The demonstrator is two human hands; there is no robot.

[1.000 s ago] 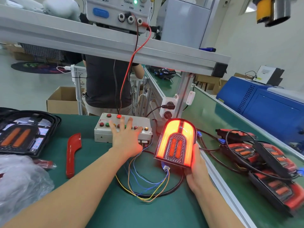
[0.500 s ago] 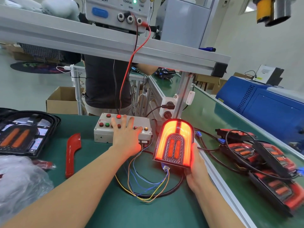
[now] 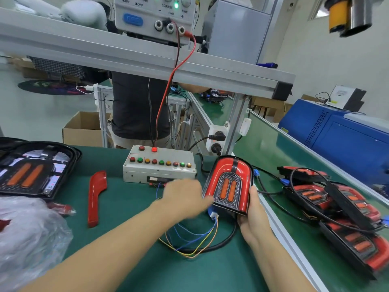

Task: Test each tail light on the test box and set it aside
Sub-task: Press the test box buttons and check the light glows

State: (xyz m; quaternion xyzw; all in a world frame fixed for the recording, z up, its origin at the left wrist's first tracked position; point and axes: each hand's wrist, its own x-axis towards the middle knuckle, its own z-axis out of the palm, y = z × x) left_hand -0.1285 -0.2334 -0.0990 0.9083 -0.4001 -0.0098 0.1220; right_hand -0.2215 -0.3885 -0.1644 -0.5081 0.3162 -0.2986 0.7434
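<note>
A red arch-shaped tail light (image 3: 228, 184) stands tilted on the green mat, unlit, with two orange bars in its middle. My right hand (image 3: 253, 216) grips its lower right edge. My left hand (image 3: 185, 196), blurred, hovers just left of the light's lower corner, off the test box; whether it touches the light is unclear. The white test box (image 3: 160, 168) with rows of coloured buttons sits behind, one red button lit. Thin coloured wires (image 3: 195, 239) run from the light's connector toward the box.
Several tested tail lights (image 3: 336, 209) lie piled on the conveyor to the right. A red trim piece (image 3: 95, 197), a black tray with a light (image 3: 31, 171) and a plastic bag (image 3: 27, 234) lie left. A person stands behind the bench. An aluminium shelf with a power supply (image 3: 155, 15) overhangs.
The tail light has gone dark. My left hand has left the test box buttons and moved back and right toward the light's lower edge. My right hand still holds the light.
</note>
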